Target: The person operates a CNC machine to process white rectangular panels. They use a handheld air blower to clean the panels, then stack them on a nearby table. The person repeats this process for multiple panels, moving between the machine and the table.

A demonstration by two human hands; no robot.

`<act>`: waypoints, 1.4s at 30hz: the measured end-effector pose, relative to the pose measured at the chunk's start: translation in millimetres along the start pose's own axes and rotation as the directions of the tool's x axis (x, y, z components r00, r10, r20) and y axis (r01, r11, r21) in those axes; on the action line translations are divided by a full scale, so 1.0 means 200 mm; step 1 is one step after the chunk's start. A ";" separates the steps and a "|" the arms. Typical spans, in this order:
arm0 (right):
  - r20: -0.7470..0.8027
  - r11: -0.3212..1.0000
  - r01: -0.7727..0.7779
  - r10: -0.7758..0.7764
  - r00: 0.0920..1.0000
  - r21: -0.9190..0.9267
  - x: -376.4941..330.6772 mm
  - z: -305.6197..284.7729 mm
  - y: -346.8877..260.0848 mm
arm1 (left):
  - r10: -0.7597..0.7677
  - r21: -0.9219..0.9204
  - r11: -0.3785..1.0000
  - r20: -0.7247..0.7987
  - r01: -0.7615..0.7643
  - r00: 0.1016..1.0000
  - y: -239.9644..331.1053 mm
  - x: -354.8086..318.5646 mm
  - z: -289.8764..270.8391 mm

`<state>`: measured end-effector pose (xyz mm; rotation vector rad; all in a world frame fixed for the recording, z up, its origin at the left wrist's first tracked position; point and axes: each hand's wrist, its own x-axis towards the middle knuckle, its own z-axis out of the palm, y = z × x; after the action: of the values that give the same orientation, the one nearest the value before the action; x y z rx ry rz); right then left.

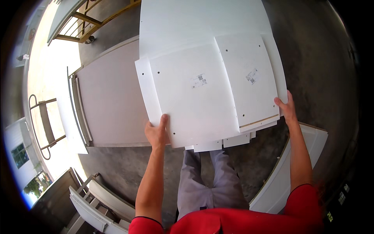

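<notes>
A stack of several white flat panels with small drilled holes and paper stickers lies in front of me, overlapping each other on a larger white board. My left hand grips the near left corner of the stack, thumb on top of the front panel. My right hand holds the stack's right edge next to a narrower white panel, fingers curled over the side. Shorter white pieces stick out under the near edge.
A grey-pink tabletop with a metal rail lies to the left. White panels lean at lower right and lower left. A wooden frame stands at upper left. The floor is grey concrete.
</notes>
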<state>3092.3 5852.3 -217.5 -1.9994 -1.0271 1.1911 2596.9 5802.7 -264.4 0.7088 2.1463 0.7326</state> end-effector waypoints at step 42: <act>-0.075 0.950 -0.247 0.237 0.969 -0.190 -0.55 0.58 1.28 | -0.280 0.443 0.888 0.316 0.120 0.907 -1.29 -0.19 0.20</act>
<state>3035.7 5635.5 -419.2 -2.3558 -0.9249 1.1931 2585.6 5612.7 -446.3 0.7520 1.9901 0.0089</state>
